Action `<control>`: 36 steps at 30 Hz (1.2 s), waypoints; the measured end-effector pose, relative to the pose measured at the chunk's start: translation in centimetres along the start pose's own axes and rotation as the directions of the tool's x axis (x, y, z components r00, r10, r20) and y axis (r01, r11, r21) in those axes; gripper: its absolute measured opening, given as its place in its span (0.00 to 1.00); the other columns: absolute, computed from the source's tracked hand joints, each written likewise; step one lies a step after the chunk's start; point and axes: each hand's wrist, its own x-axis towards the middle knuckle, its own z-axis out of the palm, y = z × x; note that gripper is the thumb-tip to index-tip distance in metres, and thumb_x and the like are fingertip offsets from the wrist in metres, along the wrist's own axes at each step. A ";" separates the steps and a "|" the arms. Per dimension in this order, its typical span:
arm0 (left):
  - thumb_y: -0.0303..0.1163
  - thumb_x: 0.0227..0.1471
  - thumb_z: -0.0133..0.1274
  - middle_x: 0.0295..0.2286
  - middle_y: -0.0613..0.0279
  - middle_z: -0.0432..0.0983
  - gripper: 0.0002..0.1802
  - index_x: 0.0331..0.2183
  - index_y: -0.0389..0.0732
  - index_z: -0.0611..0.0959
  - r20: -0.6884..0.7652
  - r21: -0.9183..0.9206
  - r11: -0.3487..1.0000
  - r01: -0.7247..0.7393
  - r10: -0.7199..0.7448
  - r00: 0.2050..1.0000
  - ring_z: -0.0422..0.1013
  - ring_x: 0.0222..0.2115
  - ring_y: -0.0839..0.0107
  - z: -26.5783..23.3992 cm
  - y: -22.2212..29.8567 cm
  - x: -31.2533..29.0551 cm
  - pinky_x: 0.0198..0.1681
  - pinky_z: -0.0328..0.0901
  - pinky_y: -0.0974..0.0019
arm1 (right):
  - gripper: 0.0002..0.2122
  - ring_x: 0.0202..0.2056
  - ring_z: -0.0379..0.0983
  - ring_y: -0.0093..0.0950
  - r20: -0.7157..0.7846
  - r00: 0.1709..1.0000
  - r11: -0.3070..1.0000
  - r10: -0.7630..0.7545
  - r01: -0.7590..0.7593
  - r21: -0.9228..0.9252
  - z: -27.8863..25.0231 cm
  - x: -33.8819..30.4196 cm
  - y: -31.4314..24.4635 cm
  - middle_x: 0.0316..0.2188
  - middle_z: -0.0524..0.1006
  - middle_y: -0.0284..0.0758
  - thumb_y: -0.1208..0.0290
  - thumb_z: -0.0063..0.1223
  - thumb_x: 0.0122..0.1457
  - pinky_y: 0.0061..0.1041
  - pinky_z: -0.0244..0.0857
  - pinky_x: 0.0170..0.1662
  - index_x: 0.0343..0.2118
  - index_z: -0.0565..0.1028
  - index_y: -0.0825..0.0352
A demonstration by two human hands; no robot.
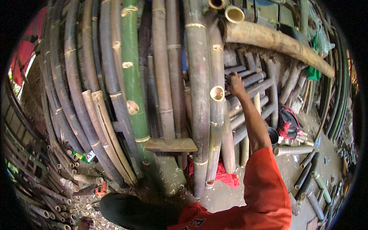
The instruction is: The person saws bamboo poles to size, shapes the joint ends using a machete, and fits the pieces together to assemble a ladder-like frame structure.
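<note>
My right hand [234, 83] reaches up on a straight arm in a red sleeve. Its fingers curl over the end of a dark horizontal bamboo rail [253, 80] in a ladder-like bamboo frame [268, 111]. The frame leans behind thick upright bamboo poles [200, 96], one with a round hole [217, 93] just left of my wrist. Only a small part of my left hand [85, 223] shows at the bottom left edge, low among bamboo offcuts. Whether it holds anything is hidden.
A green pole [132, 76] and many dark curved poles stand to the left. A small wooden board [171, 145] juts out low. A red cloth [224, 177] lies at the poles' feet. A red and black bag [288, 122], a dark bowl [273, 135] and short cut bamboo pieces [306, 180] lie at right.
</note>
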 end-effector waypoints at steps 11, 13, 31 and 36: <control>0.21 0.46 0.50 0.23 0.53 0.80 0.12 0.35 0.29 0.81 -0.164 -0.148 0.944 -0.294 0.270 0.949 0.77 0.24 0.67 6.8 9.3 -5.3 0.27 0.69 0.66 | 0.16 0.39 0.76 0.25 -0.364 0.699 0.469 0.615 0.047 0.882 -22.7 -8.6 -0.4 0.39 0.81 0.34 0.66 0.43 0.67 0.25 0.70 0.43 0.46 0.80 0.69; 0.20 0.44 0.51 0.23 0.53 0.80 0.12 0.35 0.29 0.82 -0.132 -0.143 0.945 -0.295 0.278 0.952 0.76 0.21 0.68 7.1 9.9 -4.6 0.25 0.68 0.67 | 0.16 0.39 0.75 0.24 -0.436 0.746 0.618 0.504 0.041 0.785 -27.9 -9.9 -4.8 0.40 0.81 0.34 0.67 0.44 0.66 0.26 0.68 0.46 0.47 0.80 0.71; 0.17 0.38 0.56 0.23 0.59 0.81 0.09 0.29 0.31 0.83 -0.079 -0.063 0.936 -0.347 0.342 0.936 0.74 0.21 0.70 8.2 11.0 -3.2 0.25 0.66 0.68 | 0.19 0.45 0.77 0.35 -0.890 0.402 0.776 0.215 0.484 0.406 -42.8 8.0 -11.4 0.44 0.82 0.44 0.67 0.37 0.67 0.30 0.67 0.52 0.46 0.80 0.74; 0.16 0.40 0.54 0.22 0.56 0.81 0.12 0.32 0.28 0.83 -0.092 -0.129 0.906 -0.402 0.393 0.915 0.75 0.21 0.70 8.0 10.3 -2.4 0.24 0.67 0.67 | 0.19 0.39 0.77 0.33 -0.622 0.738 0.368 0.261 0.520 0.771 -41.0 23.1 -6.6 0.40 0.79 0.39 0.59 0.43 0.67 0.34 0.71 0.44 0.46 0.78 0.72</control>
